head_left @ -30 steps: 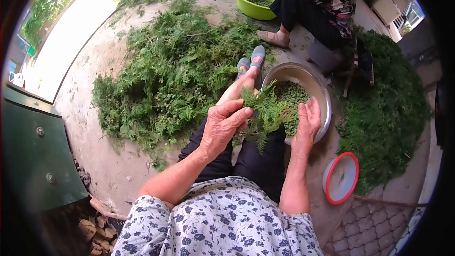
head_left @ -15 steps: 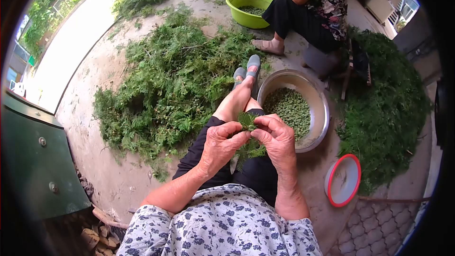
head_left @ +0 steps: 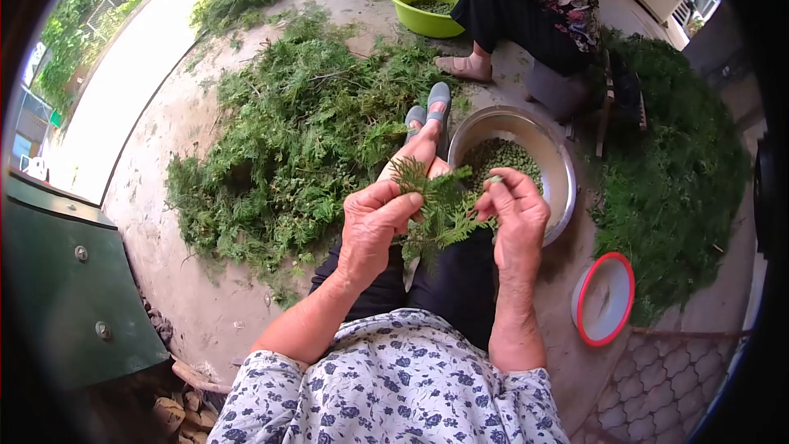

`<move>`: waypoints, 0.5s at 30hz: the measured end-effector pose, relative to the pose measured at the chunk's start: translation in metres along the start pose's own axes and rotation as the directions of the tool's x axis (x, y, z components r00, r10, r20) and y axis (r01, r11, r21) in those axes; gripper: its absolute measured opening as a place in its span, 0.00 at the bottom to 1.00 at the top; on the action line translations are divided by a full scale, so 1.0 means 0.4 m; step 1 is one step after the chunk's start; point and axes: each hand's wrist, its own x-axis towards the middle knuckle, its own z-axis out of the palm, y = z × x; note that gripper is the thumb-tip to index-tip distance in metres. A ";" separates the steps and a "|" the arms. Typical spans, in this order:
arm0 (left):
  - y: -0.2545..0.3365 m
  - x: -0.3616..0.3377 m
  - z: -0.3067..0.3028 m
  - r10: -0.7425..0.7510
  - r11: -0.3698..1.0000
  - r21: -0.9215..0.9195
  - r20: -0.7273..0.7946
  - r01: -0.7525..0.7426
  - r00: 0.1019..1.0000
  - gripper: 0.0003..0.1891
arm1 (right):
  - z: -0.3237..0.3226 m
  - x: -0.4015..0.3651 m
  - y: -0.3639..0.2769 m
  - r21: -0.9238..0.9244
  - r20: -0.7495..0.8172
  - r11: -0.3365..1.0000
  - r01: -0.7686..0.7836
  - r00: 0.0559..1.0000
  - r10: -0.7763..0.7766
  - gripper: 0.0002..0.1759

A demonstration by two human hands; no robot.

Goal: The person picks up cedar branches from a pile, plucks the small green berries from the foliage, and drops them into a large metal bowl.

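My left hand (head_left: 374, 226) grips a leafy green conifer sprig (head_left: 444, 218), which spreads out to the right over my lap. Just right of the sprig, my right hand (head_left: 519, 212) is raised with thumb and finger pinched on a small green seed cone (head_left: 496, 180). Behind that hand stands a wide metal basin (head_left: 557, 166), partly filled with round green cones (head_left: 505, 156); the hand covers some of its near side.
A heap of cut branches (head_left: 304, 131) lies ahead on the left, another pile (head_left: 666, 189) on the right. A white bowl with a red rim (head_left: 583, 300) rests on edge near the basin. Ahead, a seated person (head_left: 542, 16) is beside a lime-green tub (head_left: 399, 4) holding green cones.
My hands have come apart: the right has moved right, toward the basin, with a cone in its fingers. The sprig stays in my left hand and shows more fully. The view has shifted slightly.
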 end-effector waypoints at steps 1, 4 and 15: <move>0.016 0.004 -0.003 -0.021 0.997 -0.077 -0.030 0.019 0.999 0.07 | -0.042 0.026 0.008 -0.076 -0.066 0.996 0.054 0.996 -0.059 0.11; 0.041 0.023 -0.026 -0.040 0.974 -0.224 -0.070 0.024 0.997 0.10 | -0.152 0.087 0.039 -0.551 -0.178 0.802 0.232 0.906 -0.385 0.23; 0.067 0.047 -0.053 -0.062 0.903 -0.429 -0.047 0.036 0.997 0.08 | -0.046 -0.013 0.209 -0.302 0.313 0.939 -0.166 0.913 0.262 0.18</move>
